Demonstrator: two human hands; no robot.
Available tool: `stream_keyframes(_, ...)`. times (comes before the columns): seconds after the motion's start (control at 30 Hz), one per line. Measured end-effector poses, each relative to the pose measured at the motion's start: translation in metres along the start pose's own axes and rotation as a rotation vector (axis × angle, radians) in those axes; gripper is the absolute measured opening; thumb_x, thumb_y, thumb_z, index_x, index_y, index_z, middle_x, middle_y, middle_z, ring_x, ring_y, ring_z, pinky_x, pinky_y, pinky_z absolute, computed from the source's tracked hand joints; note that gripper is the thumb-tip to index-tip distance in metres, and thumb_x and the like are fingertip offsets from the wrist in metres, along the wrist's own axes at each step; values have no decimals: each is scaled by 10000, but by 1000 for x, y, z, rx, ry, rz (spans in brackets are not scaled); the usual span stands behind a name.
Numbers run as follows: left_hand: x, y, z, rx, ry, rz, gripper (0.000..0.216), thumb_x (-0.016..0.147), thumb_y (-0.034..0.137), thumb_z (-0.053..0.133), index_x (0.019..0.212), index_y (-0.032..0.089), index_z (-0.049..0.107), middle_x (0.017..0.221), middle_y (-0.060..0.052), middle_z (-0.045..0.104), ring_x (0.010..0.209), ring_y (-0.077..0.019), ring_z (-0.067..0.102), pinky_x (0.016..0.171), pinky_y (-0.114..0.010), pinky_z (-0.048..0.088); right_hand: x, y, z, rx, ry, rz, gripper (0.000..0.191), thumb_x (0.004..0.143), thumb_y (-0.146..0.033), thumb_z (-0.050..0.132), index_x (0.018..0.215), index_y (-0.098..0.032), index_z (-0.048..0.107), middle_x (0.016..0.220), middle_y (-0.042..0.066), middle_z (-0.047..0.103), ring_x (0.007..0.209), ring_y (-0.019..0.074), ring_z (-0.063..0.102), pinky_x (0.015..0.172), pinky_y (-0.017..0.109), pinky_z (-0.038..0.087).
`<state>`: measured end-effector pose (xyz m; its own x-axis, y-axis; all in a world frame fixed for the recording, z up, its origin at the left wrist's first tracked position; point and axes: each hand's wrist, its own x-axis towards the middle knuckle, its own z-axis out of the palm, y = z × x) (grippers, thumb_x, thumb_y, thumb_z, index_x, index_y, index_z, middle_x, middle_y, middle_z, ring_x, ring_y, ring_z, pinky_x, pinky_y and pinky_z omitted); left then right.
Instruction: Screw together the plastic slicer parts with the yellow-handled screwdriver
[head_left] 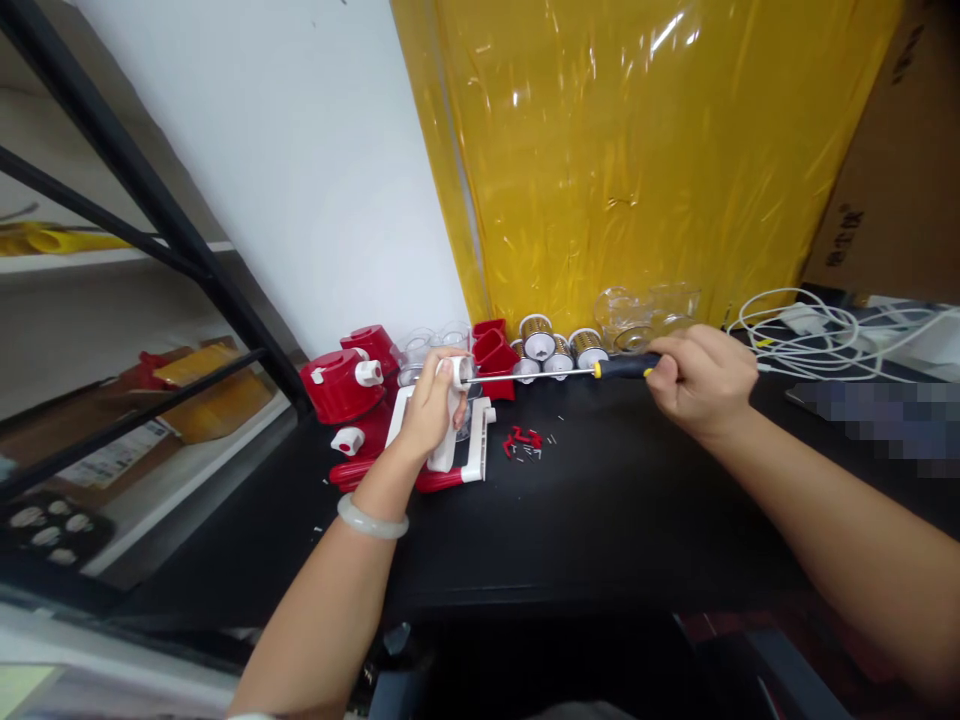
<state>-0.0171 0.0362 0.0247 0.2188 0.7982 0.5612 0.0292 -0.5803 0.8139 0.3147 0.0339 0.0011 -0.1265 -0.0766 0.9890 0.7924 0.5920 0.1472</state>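
My left hand [429, 408] is wrapped round a white plastic part [450, 412] of a red and white appliance base [474, 458] that stands on the black table [615, 510]. My right hand [701, 380] grips the black and yellow handle of a screwdriver [592, 371]. Its long metal shaft lies level and its tip meets the white part just above my left fingers. A pale bangle sits on my left wrist.
Red housings [342, 384] stand to the left of the base. Metal drums [559, 348] and clear plastic pieces [643, 312] line the wall under a yellow sheet [637, 150]. Small red bits and screws [523, 440] lie loose. White cables [810, 335] sit right, a black shelf frame [180, 240] left.
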Motion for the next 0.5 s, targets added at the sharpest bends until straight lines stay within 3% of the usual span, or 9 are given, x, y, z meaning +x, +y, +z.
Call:
stream_keyframes(0.07, 3, 3, 0, -130, -42, -56, 349, 991, 601, 497, 1085, 265, 510, 618, 70, 555, 341, -89, 441, 314, -211, 363, 8, -7, -3, 60, 80, -28, 51, 880, -220, 625, 869, -247, 667, 729, 36, 654, 635, 202, 618, 586, 349, 483)
stream_keyframes(0.13, 4, 7, 0, -212, -47, -43, 336, 992, 599, 489, 1089, 277, 499, 680, 58, 580, 350, -90, 463, 309, -219, 372, 16, -14, -5, 165, 98, 43, 66, 857, -211, 683, 899, -261, 669, 765, 31, 656, 657, 203, 626, 596, 356, 498)
stream_keyframes(0.27, 1, 11, -1, -134, -14, 194, 292, 1038, 553, 428, 1136, 289, 508, 648, 64, 552, 374, -103, 502, 337, -227, 437, 29, -22, -9, 419, 157, 302, 329, 784, -232, 808, 1063, -270, 637, 846, 19, 645, 692, 186, 654, 652, 356, 533)
stream_keyframes(0.33, -2, 11, -1, -68, -17, 326, 293, 1062, 523, 373, 1189, 296, 508, 676, 54, 558, 409, -110, 535, 361, -236, 477, 33, -20, -13, 444, 80, 443, 329, 822, -317, 806, 1096, -256, 634, 897, 50, 674, 783, 203, 689, 731, 380, 554)
stream_keyframes(0.4, -5, 11, -1, -16, 10, 465, 291, 1075, 486, 342, 1243, 307, 497, 756, 35, 584, 450, -109, 562, 386, -245, 508, 38, -16, -17, 494, -52, 554, 271, 922, -492, 684, 1046, -252, 662, 891, 80, 709, 802, 223, 708, 730, 400, 561)
stream_keyframes(0.5, -3, 8, -2, 84, 106, 694, 302, 1078, 449, 338, 1307, 313, 481, 908, -1, 615, 514, -106, 594, 416, -247, 528, 47, -9, -24, 654, -278, 673, 482, 1001, -653, 419, 1009, -272, 713, 639, 46, 676, 484, 186, 625, 467, 345, 485)
